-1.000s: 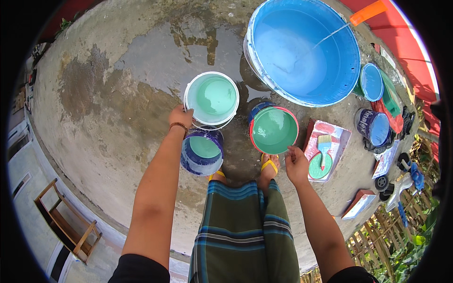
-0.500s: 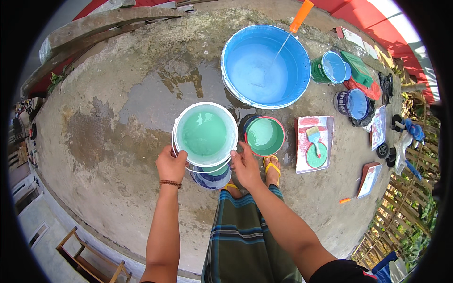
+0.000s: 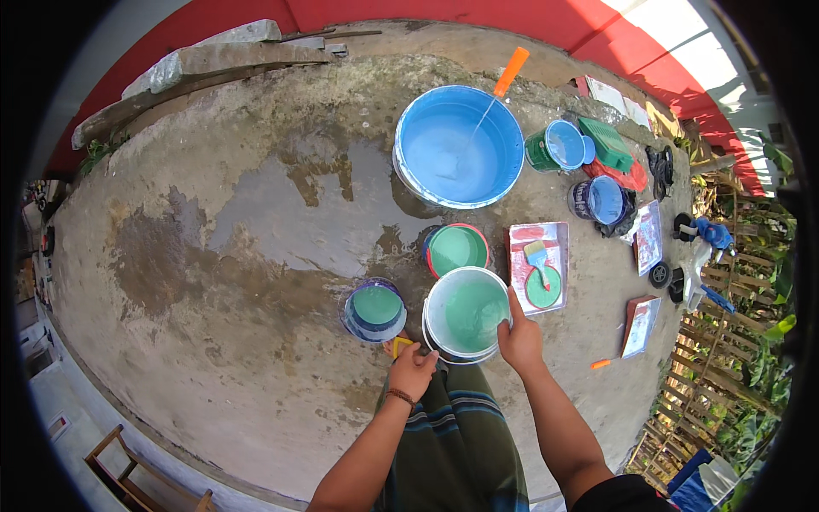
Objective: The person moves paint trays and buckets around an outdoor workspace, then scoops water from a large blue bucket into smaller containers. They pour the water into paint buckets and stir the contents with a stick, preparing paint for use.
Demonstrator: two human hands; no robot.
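Both my hands hold a white bucket (image 3: 433, 314) of pale green paint, just in front of my legs. My left hand (image 3: 413, 371) is closed at its lower left side. On the right, my right hand (image 3: 520, 335) grips the rim, thumb on top. To the left stands a dark blue bucket (image 3: 373, 331) with green paint inside. Just beyond the white bucket is a red-rimmed bucket (image 3: 487, 246), also holding green paint. A white paint tray (image 3: 522, 239) with red stains lies to the right; a paintbrush (image 3: 536, 254) rests on a round green-coated lid (image 3: 553, 292) in it.
Farther off stands a large blue tub (image 3: 408, 181) of water with an orange-handled tool (image 3: 511, 71) leaning in it. A green bucket (image 3: 536, 154), a dark blue pail (image 3: 581, 201) and more trays (image 3: 648, 247) line the right. Wet concrete (image 3: 273, 196) spreads left; a bamboo fence (image 3: 682, 410) borders the right.
My hands have carried the white bucket rightward, off from over the dark blue bucket, which now shows fully. My right hand has taken hold of its rim. The whole view has shifted.
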